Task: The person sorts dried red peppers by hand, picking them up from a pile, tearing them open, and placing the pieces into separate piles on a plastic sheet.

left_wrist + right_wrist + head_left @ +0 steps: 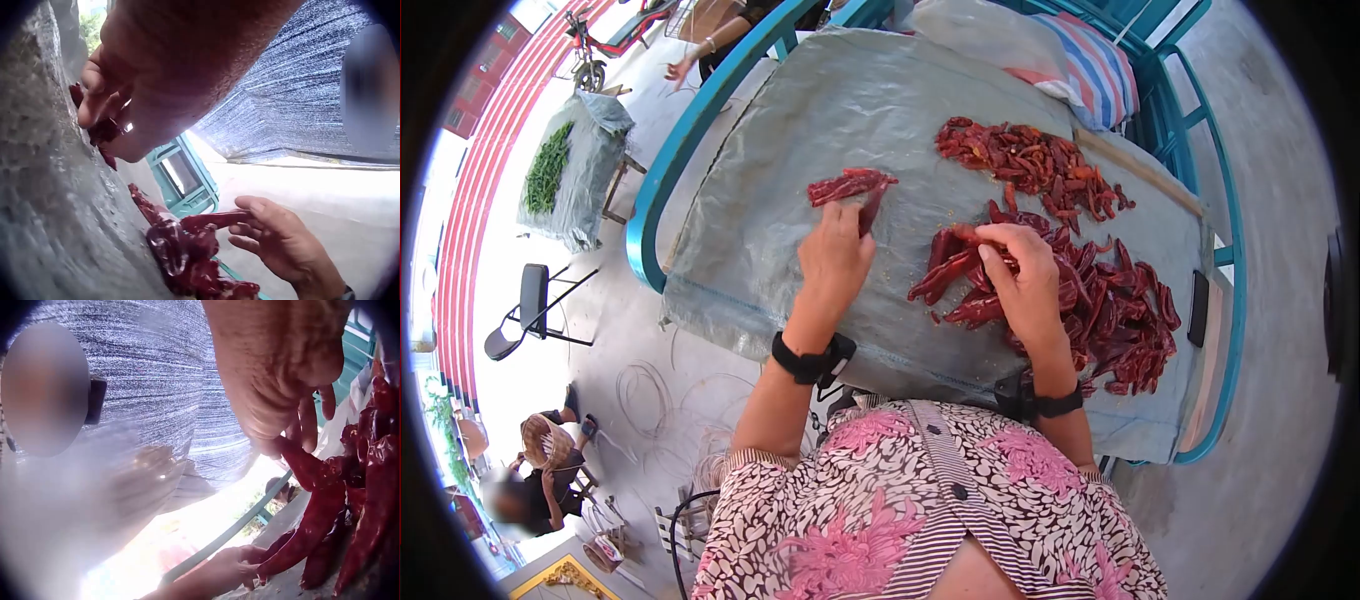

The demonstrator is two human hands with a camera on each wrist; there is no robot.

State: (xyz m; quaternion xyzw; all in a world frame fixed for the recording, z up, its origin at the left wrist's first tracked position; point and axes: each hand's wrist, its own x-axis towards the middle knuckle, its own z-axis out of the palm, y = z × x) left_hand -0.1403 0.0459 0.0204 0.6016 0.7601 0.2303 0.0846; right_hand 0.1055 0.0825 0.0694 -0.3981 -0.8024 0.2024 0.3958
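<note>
Head view: hands [835, 248] [1026, 278] apart, each pinching red pepper [946, 268]; teal cart [643, 235] holds pepper piles [1115, 310], striped sack [1092, 72].

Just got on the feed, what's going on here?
A person is handling red peppers on a grey sheet. The left hand holds a small bunch, apart from the piles; the right hand pinches one pepper at the edge of the larger pile. A smaller pile lies beyond that one.
</note>
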